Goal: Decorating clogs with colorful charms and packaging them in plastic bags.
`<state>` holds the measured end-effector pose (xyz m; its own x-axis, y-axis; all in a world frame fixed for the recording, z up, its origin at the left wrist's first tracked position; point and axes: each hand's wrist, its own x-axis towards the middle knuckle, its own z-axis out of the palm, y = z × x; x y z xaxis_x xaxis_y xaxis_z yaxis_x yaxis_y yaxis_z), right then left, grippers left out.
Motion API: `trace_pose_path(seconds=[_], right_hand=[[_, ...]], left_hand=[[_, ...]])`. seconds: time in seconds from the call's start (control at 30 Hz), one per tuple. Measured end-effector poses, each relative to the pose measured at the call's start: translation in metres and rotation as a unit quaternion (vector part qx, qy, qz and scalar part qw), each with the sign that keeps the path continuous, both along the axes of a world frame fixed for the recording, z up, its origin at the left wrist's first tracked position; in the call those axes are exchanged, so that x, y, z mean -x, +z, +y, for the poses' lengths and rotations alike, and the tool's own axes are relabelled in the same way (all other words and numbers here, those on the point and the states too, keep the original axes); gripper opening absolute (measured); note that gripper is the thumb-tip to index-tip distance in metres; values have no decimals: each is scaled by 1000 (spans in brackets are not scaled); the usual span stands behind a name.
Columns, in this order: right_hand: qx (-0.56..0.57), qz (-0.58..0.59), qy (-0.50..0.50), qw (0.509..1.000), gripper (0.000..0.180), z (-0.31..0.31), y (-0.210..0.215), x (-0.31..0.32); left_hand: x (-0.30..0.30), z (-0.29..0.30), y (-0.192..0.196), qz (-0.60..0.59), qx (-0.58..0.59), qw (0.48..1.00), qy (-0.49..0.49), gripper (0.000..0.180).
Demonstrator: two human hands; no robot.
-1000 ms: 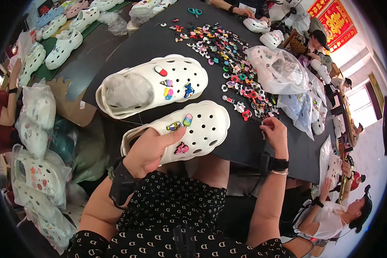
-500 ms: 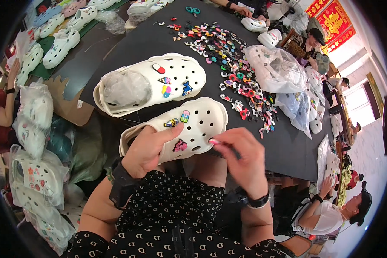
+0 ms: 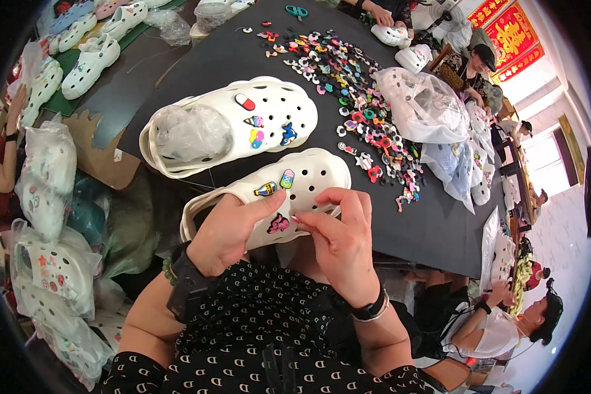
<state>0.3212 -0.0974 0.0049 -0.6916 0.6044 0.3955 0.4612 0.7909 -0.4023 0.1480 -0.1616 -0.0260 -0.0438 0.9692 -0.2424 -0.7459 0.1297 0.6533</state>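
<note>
The near white clog [image 3: 320, 165] is gripped at its heel side by my left hand [image 3: 224, 231], thumb on the upper and fingers out of sight. On its upper sit a bottle-shaped charm [image 3: 265, 189], an ice-pop charm [image 3: 287, 178] and a pink figure charm [image 3: 278, 224]. My right hand [image 3: 343, 240] pinches a small pinkish shoe charm [image 3: 295, 218], mostly hidden by the fingertips, against the upper beside the pink figure. Behind lies the other white clog [image 3: 274, 95], stuffed with clear plastic, bearing a red-and-white capsule charm [image 3: 245, 102] and several more.
Many loose colourful charms [image 3: 354, 88] spread over the black table [image 3: 433, 233] beyond the clogs. Bagged clogs [image 3: 420, 105] stand at the right and more bagged clogs [image 3: 52, 276] at the left. Teal scissors [image 3: 296, 12] lie at the far edge. Co-workers sit along the right.
My right hand has moved left from the toe's near edge to beside the pink figure, bringing the small charm against the clog. My left hand keeps its hold.
</note>
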Motion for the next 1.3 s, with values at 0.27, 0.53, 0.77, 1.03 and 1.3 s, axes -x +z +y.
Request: trace_pose_path(seconds=[0.27,0.53,0.77,1.03,1.3], right_hand=[[-52,-4,-22,998,28,5,-9,2],[86,24,-23,996,85,19,-8,5],[94,-26,-54,994,86,17,-6,15],[47,-51,-86,994,83,11,-10,22],[103,37,-5,994,89,22,-18,0]], left_hand=[[0,0,-5,20,5,1000,-3,49],[-3,-1,-4,82,13,997,9,51],[-5,2,-5,75,26,997,11,49],[-9,3,-3,94,22,995,40,46],[-14,0,-8,95,-2,994,49,47]])
